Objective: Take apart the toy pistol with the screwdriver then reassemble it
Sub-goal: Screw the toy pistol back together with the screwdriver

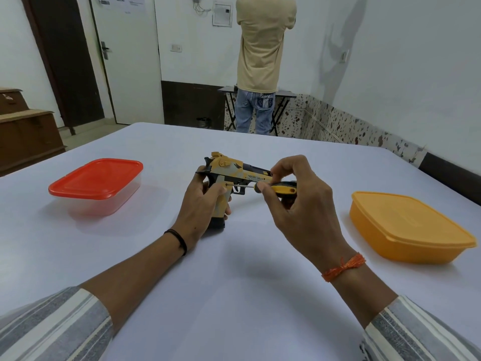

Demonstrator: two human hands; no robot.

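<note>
Toy pistol (229, 175) stands up over the middle of the white table (234, 282), its grip wrapped tight in our left hand (201, 204). Our right hand (299, 204) pinches the yellow and black screwdriver (282, 188), and its thin tip pokes into a screw hole just above the grip. We think the pistol is light, hard plastic, maybe a bit slippery, so holding the fat grip is best. A red-lidded box (96, 183) sits well off to the left and an orange box (406, 225) well off to the right, leaving us room between them.
</note>
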